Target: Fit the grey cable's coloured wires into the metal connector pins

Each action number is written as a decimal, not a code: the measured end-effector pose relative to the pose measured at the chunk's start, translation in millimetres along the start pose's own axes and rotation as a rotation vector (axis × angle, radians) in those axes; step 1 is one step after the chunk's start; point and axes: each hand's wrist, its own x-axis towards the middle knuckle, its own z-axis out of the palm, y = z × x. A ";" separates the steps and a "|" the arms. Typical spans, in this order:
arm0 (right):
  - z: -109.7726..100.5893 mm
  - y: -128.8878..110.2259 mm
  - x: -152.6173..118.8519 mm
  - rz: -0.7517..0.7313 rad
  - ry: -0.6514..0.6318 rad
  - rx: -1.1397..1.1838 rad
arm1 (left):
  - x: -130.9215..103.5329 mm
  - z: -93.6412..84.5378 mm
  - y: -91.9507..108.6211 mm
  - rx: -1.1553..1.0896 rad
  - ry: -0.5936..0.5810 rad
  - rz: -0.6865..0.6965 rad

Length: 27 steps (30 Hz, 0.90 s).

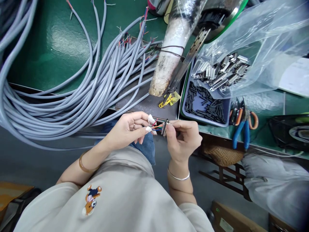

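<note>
Left hand grip pinched on coloured wires, right hand grip pinched on connector, centre frame; uneven pull between them could snap one strand.

Two bare hands, two bangles and one multi-pin connector appear nearer the wearer than one plastic bin. Right of it: at least two pliers (overlap blurs the tally). Left: one film-wrapped roll, dozens of gray cables. Inside: dozens of black sleeves.
</note>
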 end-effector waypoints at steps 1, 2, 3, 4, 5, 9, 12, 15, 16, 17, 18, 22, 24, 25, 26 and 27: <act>-1.0 -4.0 2.1 0.038 -0.013 -0.001 | 0.3 -0.1 -0.3 -0.004 0.002 -0.013; -1.8 -7.7 4.5 0.067 -0.025 0.008 | 0.7 -0.2 -0.4 -0.010 0.002 -0.024; -2.4 -10.8 6.8 0.088 -0.036 0.022 | 1.0 -0.4 -0.6 -0.016 0.000 -0.030; -2.6 -13.3 8.9 0.103 -0.042 0.037 | 1.3 -0.5 -0.6 -0.024 -0.001 -0.036; -2.6 -15.1 10.7 0.115 -0.045 0.048 | 1.5 -0.7 -0.7 -0.030 -0.002 -0.040; -1.3 -17.0 12.7 0.157 -0.055 0.073 | 1.3 -1.2 -1.2 -0.039 -0.002 -0.046; -0.4 -17.0 11.5 0.181 -0.061 0.080 | 1.2 -1.7 -2.0 -0.035 -0.011 -0.041; 0.2 -18.6 12.6 0.225 -0.061 0.103 | 0.8 -1.5 -3.7 -0.004 -0.006 0.017; 0.4 -19.5 13.9 0.261 -0.070 0.131 | 0.6 -1.1 -4.5 0.020 -0.003 0.060; 0.5 -20.4 15.7 0.306 -0.089 0.172 | 0.3 -0.7 -5.6 0.055 -0.007 0.118; 0.5 -21.5 17.7 0.354 -0.113 0.223 | -0.1 -0.1 -7.0 0.109 -0.018 0.193; -0.9 -25.3 25.2 0.457 -0.191 0.340 | -0.9 3.1 -15.1 0.511 -0.096 0.564; -2.4 -26.4 26.6 0.439 -0.200 0.275 | -0.5 5.8 -19.3 0.705 -0.081 0.675; -3.3 -26.3 26.6 0.418 -0.204 0.224 | -0.1 7.4 -20.9 0.755 -0.050 0.692; -4.3 -25.8 26.3 0.385 -0.192 0.166 | 0.3 9.0 -21.9 0.765 -0.008 0.687; -5.2 -24.7 25.7 0.347 -0.158 0.109 | 0.9 10.4 -22.2 0.737 0.040 0.660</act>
